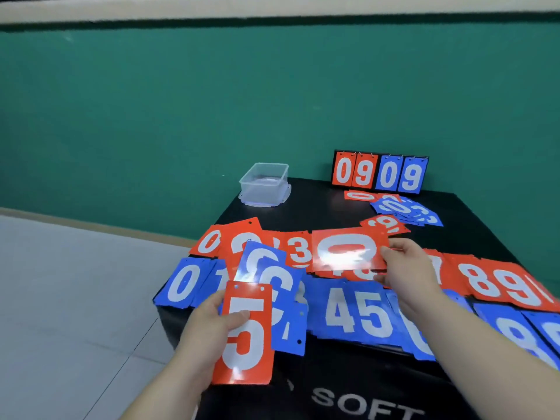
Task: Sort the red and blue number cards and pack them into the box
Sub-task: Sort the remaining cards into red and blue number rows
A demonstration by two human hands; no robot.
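1. The left hand (209, 328) pinches the red 5 card (247, 344). Its thumb lies flat across the card's face, and the fingers behind cannot be seen.
2. Fanned behind that thumb, slightly up and to its right, are blue cards (266, 268) that seem to be held in the same grip.
3. The clear box (257, 189) stands open, well beyond both sets of fingertips at the far left corner of the black block (318, 207).
4. The red 0 card (348, 253) is lifted and tilted, its right edge pinched by the right hand (409, 271), thumb on top and fingers curled beneath.
5. Under and to the right of those fingers a red row (497, 283) lies flat, with a blue row (357, 313) nearer the person.
6. The cards look thin, light, fairly stiff and glossy, so probably slippery when stacked. An edge pinch should serve best, squaring each colour before carrying it.
7. A flip scoreboard (380, 174) stands far beyond the right fingers.
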